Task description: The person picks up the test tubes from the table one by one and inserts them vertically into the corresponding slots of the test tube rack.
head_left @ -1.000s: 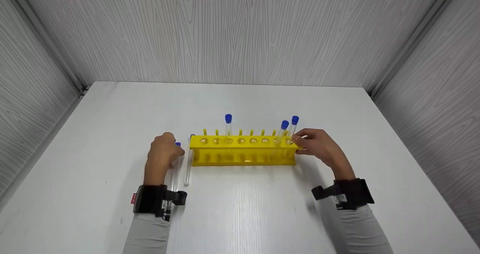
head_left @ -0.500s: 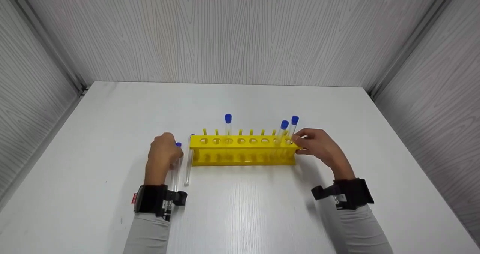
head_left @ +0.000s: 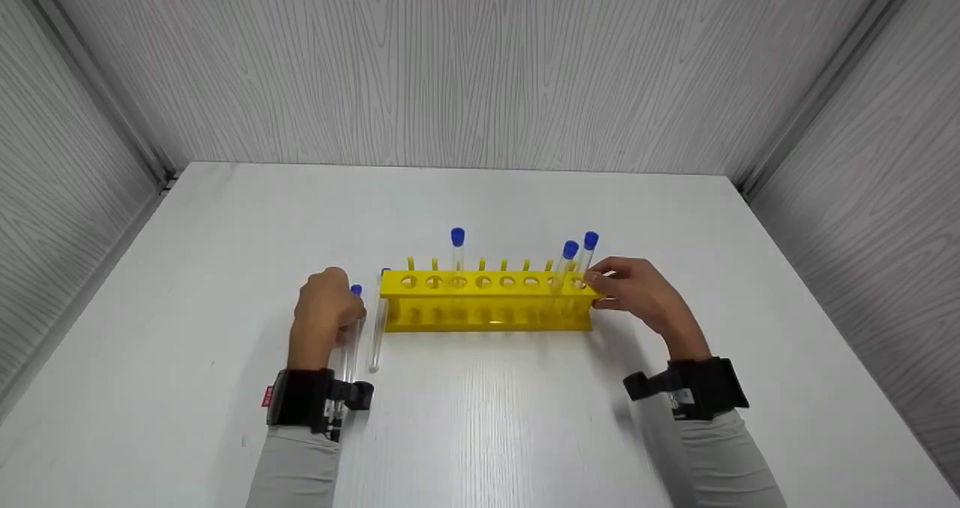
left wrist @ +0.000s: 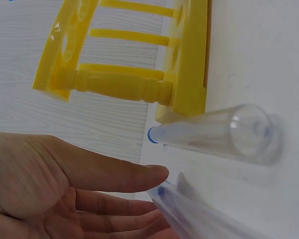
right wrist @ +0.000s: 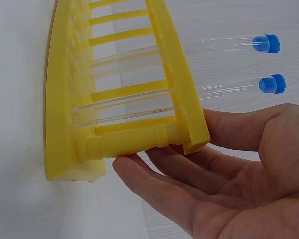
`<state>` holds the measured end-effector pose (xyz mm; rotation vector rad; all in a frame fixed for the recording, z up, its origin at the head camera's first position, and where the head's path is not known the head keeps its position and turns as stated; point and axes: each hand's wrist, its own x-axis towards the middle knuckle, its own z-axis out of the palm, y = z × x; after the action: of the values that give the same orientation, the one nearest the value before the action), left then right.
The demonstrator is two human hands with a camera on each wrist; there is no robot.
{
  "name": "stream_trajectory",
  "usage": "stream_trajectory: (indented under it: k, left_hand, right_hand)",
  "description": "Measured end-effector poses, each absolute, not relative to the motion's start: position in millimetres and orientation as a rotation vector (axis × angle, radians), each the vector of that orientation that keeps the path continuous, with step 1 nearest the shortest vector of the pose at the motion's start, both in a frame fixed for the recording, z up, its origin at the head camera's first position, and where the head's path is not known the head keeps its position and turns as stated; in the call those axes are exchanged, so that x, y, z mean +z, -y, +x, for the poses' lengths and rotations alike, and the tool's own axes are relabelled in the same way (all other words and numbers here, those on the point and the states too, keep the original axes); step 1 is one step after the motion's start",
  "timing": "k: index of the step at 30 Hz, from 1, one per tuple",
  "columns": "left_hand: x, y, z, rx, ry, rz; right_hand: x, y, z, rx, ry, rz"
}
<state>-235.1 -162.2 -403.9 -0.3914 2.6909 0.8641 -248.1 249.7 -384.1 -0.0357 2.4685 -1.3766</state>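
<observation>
Head view: pinching a blue-capped tube (left wrist: 198, 219) between thumb and fingers of the left hand (head_left: 322, 309), back uppermost, long axis running from the grasp toward the wrist. Lying just right of this hand, second tube (head_left: 377, 343), then yellow rack (head_left: 495, 287) set crosswise. Holding the rack's far end: right hand (head_left: 636, 290), turned inward.

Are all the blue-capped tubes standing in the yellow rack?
No, one tube lies on the table beside the yellow rack, outside its holes.
</observation>
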Motion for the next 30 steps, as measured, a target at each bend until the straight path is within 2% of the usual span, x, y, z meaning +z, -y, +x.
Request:
stream_trajectory:
  k: [30]
  left_hand:
    - [-397.4,161.7,-233.9,0.786,-2.573,-0.363]
  right_hand:
    - [-383.7,-249.4,-248.1,-1.365,-2.478,-0.038]
